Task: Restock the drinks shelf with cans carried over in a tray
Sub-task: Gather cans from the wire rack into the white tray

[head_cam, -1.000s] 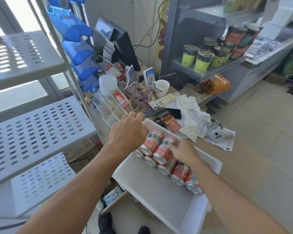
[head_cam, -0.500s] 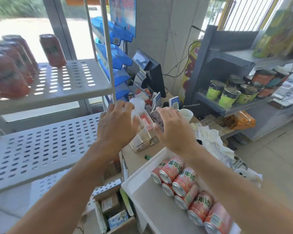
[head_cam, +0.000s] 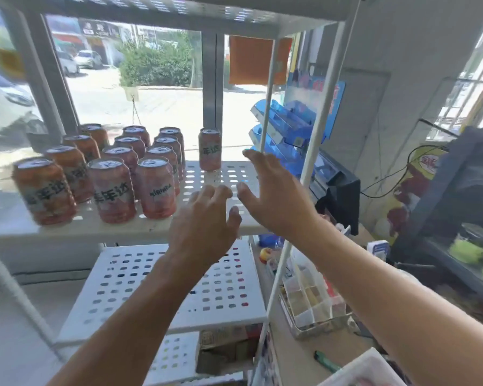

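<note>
empty hands (head_cam: pixel 273 190) over shelf's (head_cam: pixel 221 176) bare right edge

blue leaflet holders (head_cam: pixel 283 129) — beside rack | clear compartment box (head_cam: pixel 313 302) — counter | green lighter (head_cam: pixel 326 360)

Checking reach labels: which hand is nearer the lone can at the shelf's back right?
Right. The right hand is open just right of and below the lone can, fingertips near it. The left hand is open lower down, at the shelf's front edge.
</note>
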